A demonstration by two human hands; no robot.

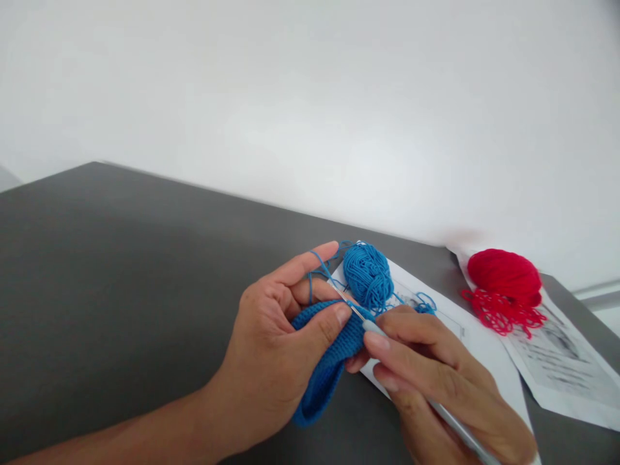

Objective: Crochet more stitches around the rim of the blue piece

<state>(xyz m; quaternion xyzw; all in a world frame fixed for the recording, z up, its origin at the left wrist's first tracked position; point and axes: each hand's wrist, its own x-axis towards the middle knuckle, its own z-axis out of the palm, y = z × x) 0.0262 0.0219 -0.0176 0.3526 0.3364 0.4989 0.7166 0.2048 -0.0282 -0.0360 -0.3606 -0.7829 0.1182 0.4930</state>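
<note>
Gripping a slim, grey-handled metal crochet hook point(462, 430) pen-fashion in the right hand point(450, 381) and pinching a soft blue crocheted yarn piece point(346, 345) in the left hand point(271, 342), with blue yarn over the raised forefinger. Holding the piece between both hands, under the hook's tip, above a dark grey tabletop point(145, 290). Facing, beyond the fingertips, a round blue yarn ball point(368, 274) on white paper point(484, 342), then, well rightward, a red yarn ball point(504, 274) on a printed sheet point(557, 368).
</note>
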